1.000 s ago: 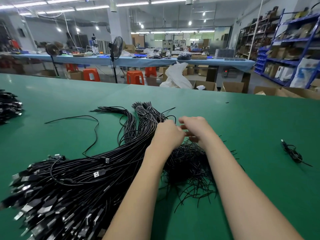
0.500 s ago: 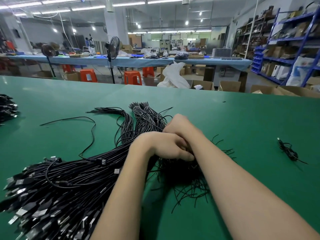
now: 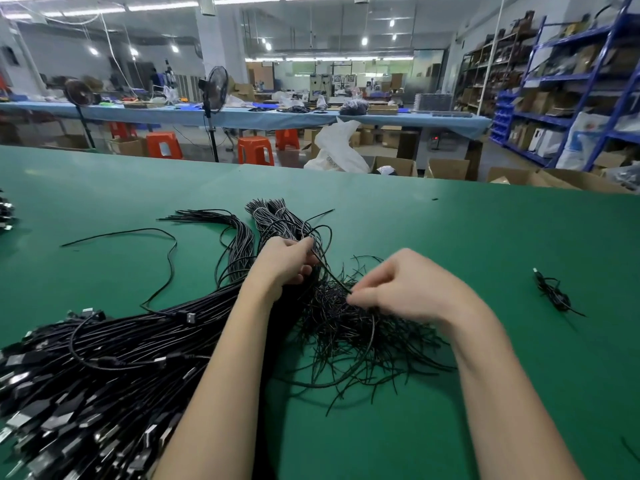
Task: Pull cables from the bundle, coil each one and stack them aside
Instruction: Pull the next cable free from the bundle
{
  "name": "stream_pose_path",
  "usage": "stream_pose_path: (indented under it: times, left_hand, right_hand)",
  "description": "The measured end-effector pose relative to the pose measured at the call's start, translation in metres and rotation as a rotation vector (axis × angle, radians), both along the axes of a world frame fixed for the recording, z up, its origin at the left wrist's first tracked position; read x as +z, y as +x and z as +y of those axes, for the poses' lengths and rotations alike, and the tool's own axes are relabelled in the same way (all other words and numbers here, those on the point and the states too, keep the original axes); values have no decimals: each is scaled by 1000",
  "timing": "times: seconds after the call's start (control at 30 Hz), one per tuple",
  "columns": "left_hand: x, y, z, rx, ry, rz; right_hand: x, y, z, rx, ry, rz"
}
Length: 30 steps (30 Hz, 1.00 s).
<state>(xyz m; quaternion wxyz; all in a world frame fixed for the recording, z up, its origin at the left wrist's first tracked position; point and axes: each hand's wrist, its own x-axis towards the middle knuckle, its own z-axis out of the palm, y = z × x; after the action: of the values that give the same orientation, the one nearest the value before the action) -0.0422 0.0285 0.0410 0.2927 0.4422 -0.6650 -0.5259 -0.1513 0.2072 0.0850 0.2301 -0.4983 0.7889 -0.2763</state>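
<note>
The counter (image 3: pixel 450 244) is covered in a matt green mat, smooth and even. The cable bundle (image 3: pixel 145 344) has black plastic-looking jackets with a slight sheen, and its USB plugs (image 3: pixel 20 420) show bright metal shells in black housings. The pile of short ties (image 3: pixel 349 334) looks thin, black and faintly glossy. Beyond, the stools (image 3: pixel 255 150) are glossy orange plastic, the boxes (image 3: pixel 446 169) plain brown cardboard.

The bundle of black USB cables (image 3: pixel 114 358) lies across the green table (image 3: pixel 450 237), plugs fanned at lower left, thin ends bound at centre. One cable (image 3: pixel 332 271) runs taut between both hands. A coiled cable (image 3: pixel 553 293) lies well apart at right.
</note>
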Motion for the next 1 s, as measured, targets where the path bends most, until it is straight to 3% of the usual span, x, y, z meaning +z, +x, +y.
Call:
stream_pose_path:
  times: [0.1, 0.2, 0.37, 0.47, 0.6, 0.77, 0.83, 1.0]
  left_hand:
    - [7, -11, 16, -179, 126, 120]
    - [11, -28, 38, -314, 97, 137]
    - [10, -48, 72, -614, -93, -2]
    - [4, -57, 87, -744, -199, -75]
    - [1, -61, 99, -844, -219, -144]
    - [9, -52, 100, -1207, -186, -509]
    - [11, -50, 103, -1321, -164, -571]
    - [9, -53, 104, -1229, -168, -520]
  right_hand:
    - [-7, -16, 32, 62, 169, 11]
    - [-20, -27, 49, 32, 209, -49]
    - [-34, -43, 42, -444, -311, -235]
    - [-40, -49, 38, -482, -484, -406]
    - [-55, -56, 37, -557, -602, -429]
    - [-57, -75, 50, -730, -754, -524]
    - [-62, -83, 57, -792, -776, -534]
    - [-76, -89, 61, -833, -757, -563]
